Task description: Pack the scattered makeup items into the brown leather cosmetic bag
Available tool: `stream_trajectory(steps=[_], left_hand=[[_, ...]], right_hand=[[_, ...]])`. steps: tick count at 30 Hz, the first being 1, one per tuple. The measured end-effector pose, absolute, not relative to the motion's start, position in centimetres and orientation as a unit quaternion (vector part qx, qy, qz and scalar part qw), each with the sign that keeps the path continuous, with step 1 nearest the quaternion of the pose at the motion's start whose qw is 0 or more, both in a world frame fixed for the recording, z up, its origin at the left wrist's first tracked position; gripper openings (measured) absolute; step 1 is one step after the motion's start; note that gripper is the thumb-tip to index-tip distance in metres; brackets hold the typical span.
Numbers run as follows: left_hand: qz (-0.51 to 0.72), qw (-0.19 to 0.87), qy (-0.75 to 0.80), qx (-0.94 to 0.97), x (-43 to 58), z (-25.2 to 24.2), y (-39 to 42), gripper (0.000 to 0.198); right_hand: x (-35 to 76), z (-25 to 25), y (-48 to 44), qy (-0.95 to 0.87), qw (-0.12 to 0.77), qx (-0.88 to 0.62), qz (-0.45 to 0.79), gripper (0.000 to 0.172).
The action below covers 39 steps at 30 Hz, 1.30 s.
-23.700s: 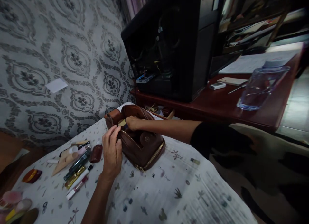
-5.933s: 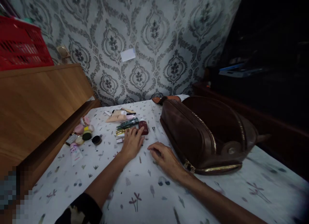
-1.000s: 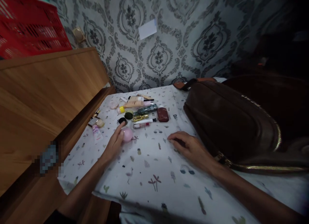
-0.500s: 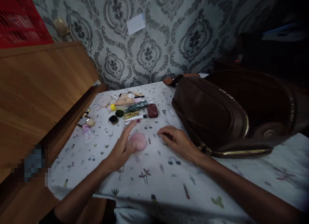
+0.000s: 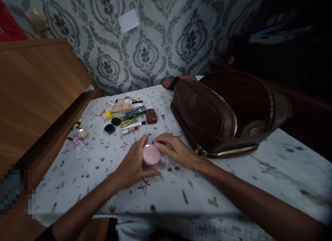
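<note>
A round, glossy pink compact (image 5: 151,154) is between my two hands, low over the patterned cloth. My left hand (image 5: 132,163) curves along its left side, with the thumb stretched out below it and the fingers apart. On the upper right rim, the bent fingers of my right hand (image 5: 176,149) pinch the compact; part of that grip is hidden. Beyond the hands lie a red-and-clear lip gloss tube (image 5: 130,130), a white tube with a black cap (image 5: 137,125), a gold tube (image 5: 129,122), a dark red case (image 5: 151,116) and a black round pot (image 5: 109,128).
A large brown leather bag (image 5: 204,113) lies unzipped at the right. More makeup, including a beige tube (image 5: 121,107), is clustered at the back. A pink-and-white tube (image 5: 80,147) rests at the left edge, beside a wooden cabinet (image 5: 38,78). Patterned wallpaper (image 5: 145,54) stands behind.
My right hand has moved left to touch the compact. My left hand has shifted around its side, its thumb coming off the top. The view has turned to the right.
</note>
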<state>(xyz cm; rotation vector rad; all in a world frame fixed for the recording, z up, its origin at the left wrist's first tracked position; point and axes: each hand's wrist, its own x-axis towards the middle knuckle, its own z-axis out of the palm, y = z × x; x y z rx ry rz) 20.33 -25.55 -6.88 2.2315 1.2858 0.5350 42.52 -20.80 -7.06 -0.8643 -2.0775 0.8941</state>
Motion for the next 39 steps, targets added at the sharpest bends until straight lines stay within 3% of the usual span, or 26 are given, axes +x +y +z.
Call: stream_trajectory(steps=[5,12,16,20,24,30,33,39], left_hand=[[0.211,0.279,0.458,0.817,22.1,-6.1,-24.0,0.132],[0.292,0.309,0.455,0.782,23.4,-7.4,-21.6,0.115],[0.342,0.225,0.457,0.790,23.0,-8.7,-21.3,0.091],[0.358,0.091,0.413,0.833,22.6,-8.7,-21.7,0.075],[0.368,-0.012,0.343,0.864,22.5,-8.0,-21.7,0.068],[0.396,-0.099,0.286,0.867,22.6,-7.6,-21.1,0.067],[0.424,-0.078,0.237,0.870,22.7,-7.3,-20.7,0.065],[0.447,0.068,0.171,0.876,23.1,-6.8,-20.9,0.058]], right_hand=[[42.4,-7.1,-21.0,-0.812,0.341,-0.328,0.342,0.045],[42.7,-7.3,-20.3,-0.706,0.373,-0.382,0.465,0.050],[42.8,-7.2,-20.1,-0.596,0.407,-0.326,0.611,0.054],[42.5,-7.0,-20.5,-0.552,0.422,-0.296,0.655,0.062],[42.3,-6.8,-20.9,-0.564,0.399,-0.297,0.659,0.050],[41.9,-6.9,-21.4,-0.515,0.365,-0.269,0.728,0.046],[41.7,-7.0,-21.7,-0.481,0.375,-0.248,0.753,0.046],[41.4,-6.7,-22.0,-0.455,0.372,-0.194,0.785,0.051]])
